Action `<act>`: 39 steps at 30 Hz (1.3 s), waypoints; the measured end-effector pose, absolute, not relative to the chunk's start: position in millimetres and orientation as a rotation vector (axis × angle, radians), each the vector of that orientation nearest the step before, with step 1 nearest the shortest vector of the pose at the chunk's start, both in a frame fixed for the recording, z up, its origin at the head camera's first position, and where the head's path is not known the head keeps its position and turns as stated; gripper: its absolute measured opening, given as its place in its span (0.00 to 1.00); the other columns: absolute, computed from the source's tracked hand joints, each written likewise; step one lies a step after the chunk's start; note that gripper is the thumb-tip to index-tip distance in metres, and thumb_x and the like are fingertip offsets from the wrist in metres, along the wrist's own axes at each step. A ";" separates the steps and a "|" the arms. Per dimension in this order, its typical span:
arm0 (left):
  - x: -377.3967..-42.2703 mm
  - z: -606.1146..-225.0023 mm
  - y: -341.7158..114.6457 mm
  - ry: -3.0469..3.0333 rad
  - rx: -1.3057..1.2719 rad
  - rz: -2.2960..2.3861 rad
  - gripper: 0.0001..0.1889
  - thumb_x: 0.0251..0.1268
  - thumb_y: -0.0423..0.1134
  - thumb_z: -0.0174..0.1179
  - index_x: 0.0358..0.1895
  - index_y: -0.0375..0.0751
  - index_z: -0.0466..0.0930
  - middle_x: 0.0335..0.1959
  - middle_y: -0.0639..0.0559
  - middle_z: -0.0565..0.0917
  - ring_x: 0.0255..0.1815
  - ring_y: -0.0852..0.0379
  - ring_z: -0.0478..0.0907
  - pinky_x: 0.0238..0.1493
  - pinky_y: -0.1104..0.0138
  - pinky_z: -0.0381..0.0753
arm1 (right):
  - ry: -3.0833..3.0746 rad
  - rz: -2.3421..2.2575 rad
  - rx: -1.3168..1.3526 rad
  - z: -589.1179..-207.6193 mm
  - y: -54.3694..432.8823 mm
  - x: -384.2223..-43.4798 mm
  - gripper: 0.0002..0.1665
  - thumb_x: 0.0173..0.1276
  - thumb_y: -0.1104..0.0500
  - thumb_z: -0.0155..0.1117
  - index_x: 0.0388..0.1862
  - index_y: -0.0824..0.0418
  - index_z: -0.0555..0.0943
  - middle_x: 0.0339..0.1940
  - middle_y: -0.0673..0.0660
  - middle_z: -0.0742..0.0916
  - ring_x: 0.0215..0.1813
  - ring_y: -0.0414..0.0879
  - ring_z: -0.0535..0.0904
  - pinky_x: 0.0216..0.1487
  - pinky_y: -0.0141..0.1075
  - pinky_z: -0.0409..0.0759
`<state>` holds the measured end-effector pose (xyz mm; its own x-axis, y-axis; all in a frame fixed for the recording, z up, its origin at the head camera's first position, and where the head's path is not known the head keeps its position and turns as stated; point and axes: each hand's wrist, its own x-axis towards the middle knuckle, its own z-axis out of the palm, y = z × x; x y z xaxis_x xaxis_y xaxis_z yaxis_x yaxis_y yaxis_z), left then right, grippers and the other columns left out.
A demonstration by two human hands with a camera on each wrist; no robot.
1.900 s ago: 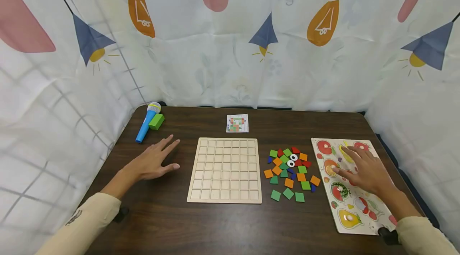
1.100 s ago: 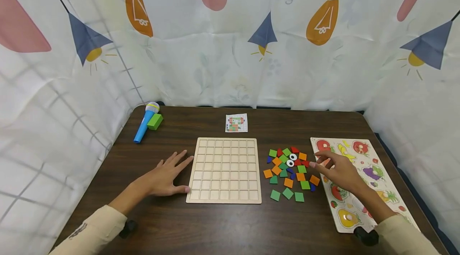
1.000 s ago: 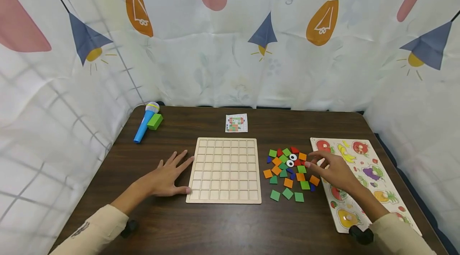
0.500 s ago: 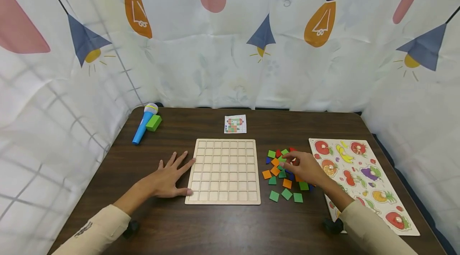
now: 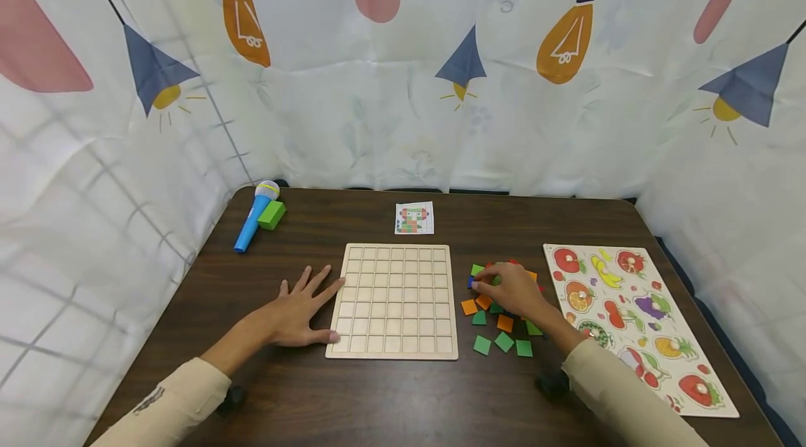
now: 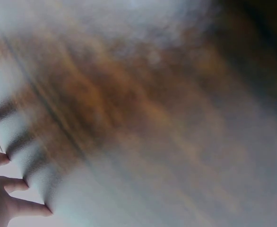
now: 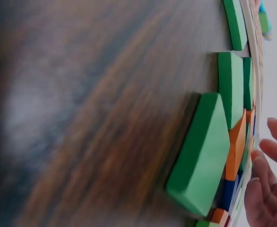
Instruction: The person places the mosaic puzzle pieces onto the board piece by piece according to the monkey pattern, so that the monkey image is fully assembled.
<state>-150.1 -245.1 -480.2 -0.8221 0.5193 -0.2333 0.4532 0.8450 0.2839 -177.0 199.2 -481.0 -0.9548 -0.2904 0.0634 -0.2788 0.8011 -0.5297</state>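
Observation:
My left hand (image 5: 286,314) lies spread beside the pale wooden grid board (image 5: 392,301), its index fingertip and thumb at the board's left edge. In the left wrist view, fingers (image 6: 27,208) of that hand reach down to the table. My right hand (image 5: 513,289) hovers over the pile of small coloured pieces, fingertips close by a blue triangle (image 5: 470,282), and hides part of the pile. Its fingers are loosely bent and apart in the right wrist view, with no piece showing between them. Orange squares (image 5: 469,307) and green squares (image 5: 504,342) lie around it.
A small pattern card (image 5: 414,218) lies behind the board. A blue toy microphone (image 5: 252,223) and a green block (image 5: 272,215) are at the back left. To the right lies a fruit puzzle board (image 5: 655,342). A patterned curtain (image 5: 378,118) hangs behind the table (image 5: 378,401).
My right hand has left the fruit puzzle board and moved left over the coloured pieces. My left hand has shifted right to the grid board's edge and stays there.

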 end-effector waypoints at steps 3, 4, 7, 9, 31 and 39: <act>-149.7 -480.0 -244.9 2.720 0.733 0.314 0.53 0.59 0.76 0.56 0.82 0.54 0.48 0.82 0.35 0.45 0.79 0.23 0.40 0.61 0.20 0.46 | 2.965 -0.843 -0.433 -481.1 195.7 -177.8 0.12 0.66 0.48 0.72 0.41 0.54 0.91 0.29 0.46 0.85 0.27 0.39 0.74 0.25 0.32 0.70; -149.6 -479.8 -244.8 2.719 0.733 0.313 0.53 0.59 0.76 0.56 0.82 0.53 0.48 0.82 0.35 0.45 0.79 0.23 0.40 0.61 0.20 0.46 | 2.966 -0.838 -0.420 -481.1 194.6 -178.0 0.12 0.66 0.48 0.72 0.40 0.53 0.91 0.30 0.47 0.85 0.27 0.39 0.74 0.25 0.33 0.70; -149.7 -479.3 -244.7 2.719 0.731 0.310 0.53 0.59 0.75 0.56 0.82 0.53 0.48 0.82 0.35 0.45 0.79 0.22 0.40 0.61 0.20 0.46 | 2.980 -0.823 -0.389 -480.7 191.0 -178.4 0.13 0.65 0.47 0.73 0.39 0.53 0.91 0.30 0.48 0.84 0.27 0.40 0.73 0.24 0.34 0.71; -149.7 -479.0 -244.5 2.719 0.732 0.308 0.53 0.59 0.75 0.56 0.82 0.53 0.48 0.82 0.34 0.45 0.79 0.22 0.41 0.61 0.20 0.46 | 2.993 -0.814 -0.376 -480.9 188.9 -178.5 0.12 0.64 0.47 0.74 0.37 0.54 0.91 0.30 0.49 0.83 0.26 0.41 0.72 0.24 0.34 0.70; -150.7 -478.2 -243.8 2.712 0.719 0.305 0.54 0.58 0.77 0.55 0.82 0.54 0.47 0.82 0.35 0.45 0.79 0.22 0.40 0.61 0.19 0.46 | 2.948 -0.746 -0.409 -480.0 178.8 -183.7 0.13 0.66 0.53 0.73 0.48 0.54 0.90 0.37 0.52 0.85 0.32 0.43 0.79 0.27 0.35 0.73; -151.9 -480.5 -244.9 2.708 0.720 0.306 0.54 0.58 0.77 0.55 0.82 0.55 0.46 0.82 0.35 0.44 0.79 0.22 0.40 0.62 0.20 0.45 | 2.904 -0.769 -0.408 -479.3 176.6 -184.9 0.09 0.67 0.55 0.72 0.45 0.54 0.86 0.40 0.51 0.86 0.42 0.45 0.83 0.42 0.44 0.82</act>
<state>-151.9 -244.9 -480.5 -0.8211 0.5127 -0.2508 0.4437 0.8498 0.2845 -184.9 176.6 -479.3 -0.9578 -0.2849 -0.0375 -0.2290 0.8356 -0.4993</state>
